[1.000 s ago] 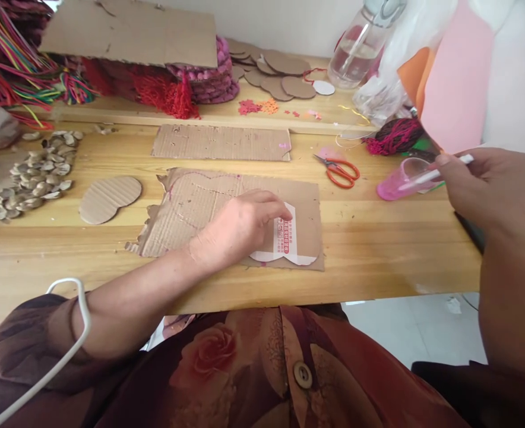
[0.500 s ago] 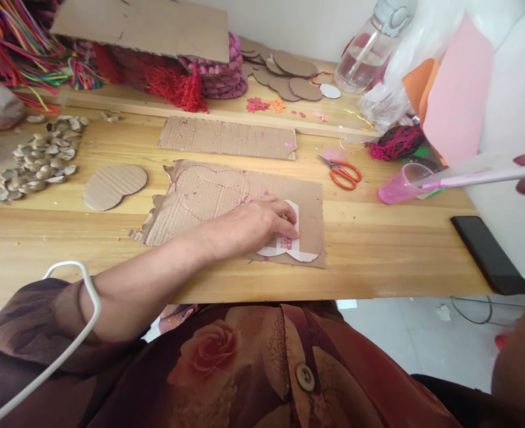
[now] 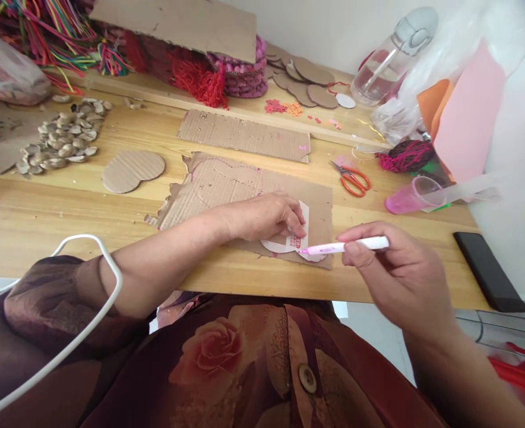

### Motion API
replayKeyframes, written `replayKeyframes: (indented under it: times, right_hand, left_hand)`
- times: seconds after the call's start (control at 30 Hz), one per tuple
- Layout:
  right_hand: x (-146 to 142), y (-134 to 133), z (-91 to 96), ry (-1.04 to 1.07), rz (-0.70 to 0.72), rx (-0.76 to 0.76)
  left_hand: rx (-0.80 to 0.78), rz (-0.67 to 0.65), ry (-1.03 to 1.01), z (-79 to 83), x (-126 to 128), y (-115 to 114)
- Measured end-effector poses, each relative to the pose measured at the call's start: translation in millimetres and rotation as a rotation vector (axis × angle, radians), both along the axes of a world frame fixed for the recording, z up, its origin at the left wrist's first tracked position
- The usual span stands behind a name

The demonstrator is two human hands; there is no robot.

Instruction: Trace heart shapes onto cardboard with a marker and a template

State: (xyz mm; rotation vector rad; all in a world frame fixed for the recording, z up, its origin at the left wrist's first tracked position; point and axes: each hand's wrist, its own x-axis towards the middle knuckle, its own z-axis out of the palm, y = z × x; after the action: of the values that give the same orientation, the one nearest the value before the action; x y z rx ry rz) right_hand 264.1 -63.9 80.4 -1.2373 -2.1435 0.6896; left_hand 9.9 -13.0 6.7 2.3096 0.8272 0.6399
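Note:
My left hand [image 3: 274,217] lies with bent fingers on a white card cut-out [image 3: 280,245] with red print. It presses the cut-out flat on a torn sheet of corrugated cardboard [image 3: 227,181], which bears a pink curved outline at its left. In my right hand [image 3: 405,273] is a pink marker pen [image 3: 327,248], pinched between thumb and fingers. Its pink tip points left, at the notch in the cut-out's lower edge; whether it touches cannot be told. A heart-shaped cardboard piece [image 3: 133,171] rests left of the sheet.
Orange-handled scissors [image 3: 354,180], a pink plastic cup [image 3: 416,195] and a black phone [image 3: 489,270] lie to the right. Behind are a cardboard strip [image 3: 244,135], a water bottle [image 3: 391,59] and cardboard rounds [image 3: 309,83]. Shells [image 3: 66,139] are heaped at left.
My right hand has come from the far right by the pink cup down to the cut-out, bringing the marker pen. My left hand stays on the cut-out. The view has shifted slightly.

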Motion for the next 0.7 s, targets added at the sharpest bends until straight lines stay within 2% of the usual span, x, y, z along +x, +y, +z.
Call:
replayKeyframes:
  times: [0.17,0.37,0.47,0.6,0.7]
  right_hand:
    - [-20.3,-11.8,-8.6,-0.051,0.174,0.176]
    - [-44.5,-5.8,-14.1,-0.051,0.318,0.25]
    - [-56.1,-0.9,-16.5,-0.065,0.33,0.284]
    - [-68.0,3.3,-16.7,-0.089,0.303,0.324]
    - [-73.4,6.5,-15.7,-0.113,0.286,0.365]
  left_hand:
    - [-0.035,-0.043,-0.016,0.3,-2.6,4.2]
    - [-0.232,-0.13,-0.028,6.0,-4.4,21.4]
    - [-0.324,-0.198,-0.041,12.6,-5.7,31.2]
    - [-0.362,-0.152,0.042,14.9,-6.1,43.7]
    - [-0.317,-0.085,0.111,12.1,-5.1,51.7]
